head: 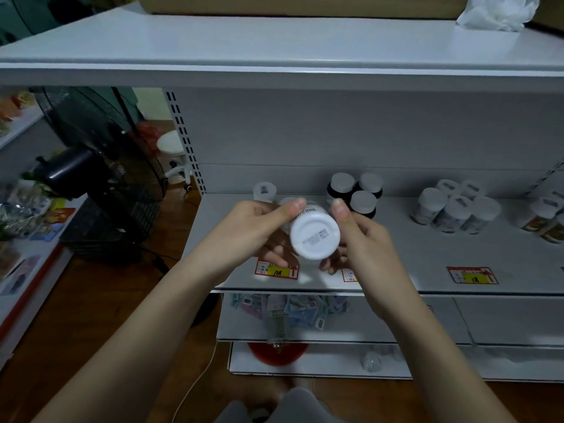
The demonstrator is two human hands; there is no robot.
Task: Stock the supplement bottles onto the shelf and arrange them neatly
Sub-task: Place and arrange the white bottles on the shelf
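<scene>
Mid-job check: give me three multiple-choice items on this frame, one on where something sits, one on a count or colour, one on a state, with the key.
1. Where does the group of dark bottles stand?
A. On the middle shelf, behind the hands
B. On the top shelf
C. On the floor

2. How many dark bottles with pale caps are in that group?
A. One
B. Three
C. Six

3. How is the white bottle held?
A. By the left hand alone
B. Standing free on the shelf
C. By both hands, its flat round end towards the camera

Key:
1 A, they stand on the middle shelf near its back panel.
2 B, three pale caps show close together.
3 C, the left hand and right hand grip it from either side.
</scene>
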